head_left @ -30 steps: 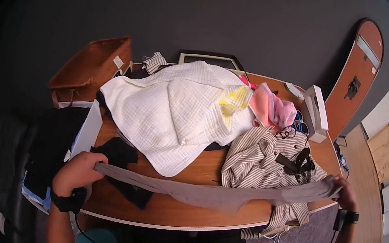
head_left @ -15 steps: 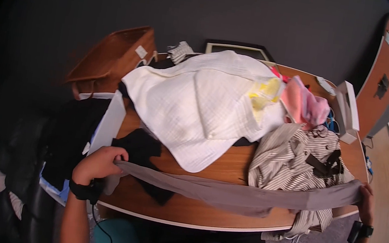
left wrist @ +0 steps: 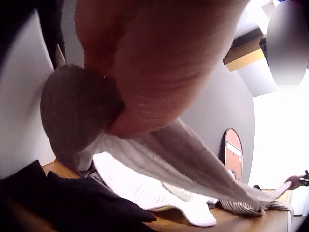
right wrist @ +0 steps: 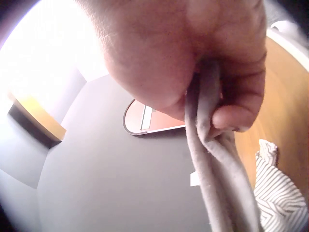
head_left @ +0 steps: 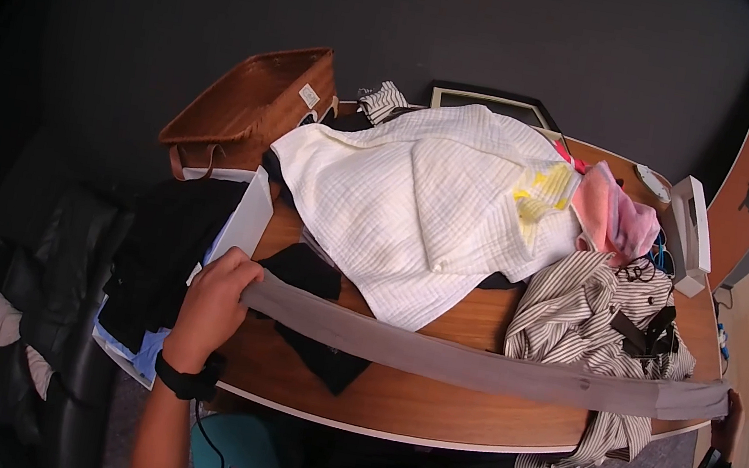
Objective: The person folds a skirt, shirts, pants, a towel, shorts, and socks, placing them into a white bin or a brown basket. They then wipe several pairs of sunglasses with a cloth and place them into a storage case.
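A long grey cloth (head_left: 471,367) is stretched in a band above the table's front part. My left hand (head_left: 214,302) grips its left end, and my right hand (head_left: 726,427) holds the right end near the table's right edge. In the right wrist view, curled fingers of the right hand (right wrist: 193,58) pinch the folded cloth (right wrist: 222,174). In the left wrist view, the left hand (left wrist: 154,67) covers part of the grey cloth (left wrist: 188,159), and some fabric bulges on its far side. A black garment (head_left: 322,357) lies on the table partly under the band.
A white blanket (head_left: 380,196) covers the table's middle. Right of it lie a pink cloth (head_left: 614,217), a striped garment (head_left: 567,306) and a white box frame (head_left: 692,233). A brown basket (head_left: 248,109) stands at the back left, above dark clothes (head_left: 164,251) in a white box.
The grey cloth is pulled straighter and flatter between the hands, its sagging lower edge gone. The left hand has turned more upright. The whole head view has shifted, with the table further right.
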{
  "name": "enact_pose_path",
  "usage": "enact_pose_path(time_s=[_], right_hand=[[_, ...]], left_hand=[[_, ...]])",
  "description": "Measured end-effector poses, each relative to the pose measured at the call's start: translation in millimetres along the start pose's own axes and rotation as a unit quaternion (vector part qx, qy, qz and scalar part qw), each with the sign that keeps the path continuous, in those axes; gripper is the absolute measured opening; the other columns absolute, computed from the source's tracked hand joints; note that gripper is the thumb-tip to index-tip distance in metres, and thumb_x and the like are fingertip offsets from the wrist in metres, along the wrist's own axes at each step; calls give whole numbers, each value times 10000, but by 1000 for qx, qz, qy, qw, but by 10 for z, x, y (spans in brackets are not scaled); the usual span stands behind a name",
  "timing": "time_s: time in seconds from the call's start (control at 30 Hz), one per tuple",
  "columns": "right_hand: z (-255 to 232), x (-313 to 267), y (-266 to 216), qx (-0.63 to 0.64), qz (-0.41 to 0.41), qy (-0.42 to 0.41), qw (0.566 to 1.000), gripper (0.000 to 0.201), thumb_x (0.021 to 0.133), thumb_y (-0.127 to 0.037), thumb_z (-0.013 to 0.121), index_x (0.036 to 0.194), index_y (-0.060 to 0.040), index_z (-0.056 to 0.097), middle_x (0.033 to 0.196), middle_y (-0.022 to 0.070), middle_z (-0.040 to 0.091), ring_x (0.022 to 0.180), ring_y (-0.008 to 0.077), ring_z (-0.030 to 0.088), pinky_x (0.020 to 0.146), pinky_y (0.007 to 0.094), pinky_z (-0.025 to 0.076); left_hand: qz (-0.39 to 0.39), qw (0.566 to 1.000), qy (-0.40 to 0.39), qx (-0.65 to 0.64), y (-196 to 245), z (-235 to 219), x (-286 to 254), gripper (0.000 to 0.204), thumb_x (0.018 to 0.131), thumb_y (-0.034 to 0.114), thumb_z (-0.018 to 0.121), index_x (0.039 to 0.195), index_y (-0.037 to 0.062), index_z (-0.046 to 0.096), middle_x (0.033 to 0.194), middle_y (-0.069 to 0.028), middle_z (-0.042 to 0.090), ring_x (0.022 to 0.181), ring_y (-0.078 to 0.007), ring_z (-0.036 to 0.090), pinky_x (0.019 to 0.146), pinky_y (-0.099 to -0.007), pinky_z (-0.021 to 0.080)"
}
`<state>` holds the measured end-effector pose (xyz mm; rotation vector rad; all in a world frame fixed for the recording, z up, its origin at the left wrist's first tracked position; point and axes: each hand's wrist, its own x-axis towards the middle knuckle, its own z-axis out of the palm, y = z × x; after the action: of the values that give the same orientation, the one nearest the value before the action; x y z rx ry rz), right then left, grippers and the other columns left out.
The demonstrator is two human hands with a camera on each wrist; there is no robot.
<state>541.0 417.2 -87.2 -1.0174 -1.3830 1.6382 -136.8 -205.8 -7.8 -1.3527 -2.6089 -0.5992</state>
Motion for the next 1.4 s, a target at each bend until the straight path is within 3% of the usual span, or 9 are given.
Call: enact_pose_path(time_s=[0.33,0.47,0.53,0.8,0.93,1.13,1.23,1.3,1.4], right_hand=[[473,-210,40,-79,20,18,996,179,978,-253,482,974,-109,589,821,-27,616,691,102,603,608,248,496],[675,-218,-64,-88,32,54,994,131,981,-223,500,969,-118,576,825,-39,568,740,81,563,672,238,472],[697,-237,-81,-105,29,39,993,123,984,-219,507,988,-117,577,842,-39,575,756,82,573,671,238,482],[345,-3,325,-143,-52,28,988,183,984,-247,531,1084,-109,599,861,-53,575,746,68,544,651,224,452],[765,-284,-75,-281,-61,50,956,128,939,-207,590,919,-83,618,755,-80,501,710,30,452,602,219,364],[857,-166,-71,-519,-176,147,823,203,905,-175,599,943,23,619,795,34,603,768,118,571,699,273,450],[828,-147,-47,-462,-193,152,853,176,936,-198,565,953,-29,611,814,21,587,710,116,573,638,269,469],[913,-193,-113,-218,-63,147,963,177,960,-236,541,1000,-69,583,834,8,589,719,91,578,619,260,494],[974,-182,-174,-76,-45,126,988,194,984,-209,495,1125,-91,555,905,10,622,775,90,605,670,240,512]], left_hand=[[-44,987,-149,-41,-74,151,-361,465,694,2,638,1152,20,559,1161,-164,530,1065,-367,547,925,-401,454],[-67,986,-125,-82,-181,253,-291,388,750,59,658,1123,11,564,1098,-163,558,1009,-377,565,888,-413,464],[-175,976,-76,-103,-171,363,-232,315,808,154,671,1072,8,582,1010,-160,588,940,-376,583,826,-429,473],[-125,991,-3,-56,-467,687,-208,109,831,115,632,835,18,581,807,-164,557,766,-338,572,683,-414,455],[-139,984,38,-102,-321,586,-219,84,828,31,610,846,3,533,791,-141,522,726,-292,542,670,-387,442],[-124,992,15,-22,-454,772,-236,115,825,8,619,869,-14,515,826,-162,537,785,-328,559,716,-400,444],[-141,989,-39,-29,-435,722,-200,118,827,-4,613,889,-10,514,842,-174,544,812,-331,566,744,-392,453],[-173,982,-3,-76,-418,698,-204,118,823,-17,609,896,-13,516,827,-161,530,786,-316,555,739,-382,451],[-190,977,10,-98,-327,626,-165,125,821,-29,600,914,-16,518,806,-153,523,741,-296,549,712,-370,453]])
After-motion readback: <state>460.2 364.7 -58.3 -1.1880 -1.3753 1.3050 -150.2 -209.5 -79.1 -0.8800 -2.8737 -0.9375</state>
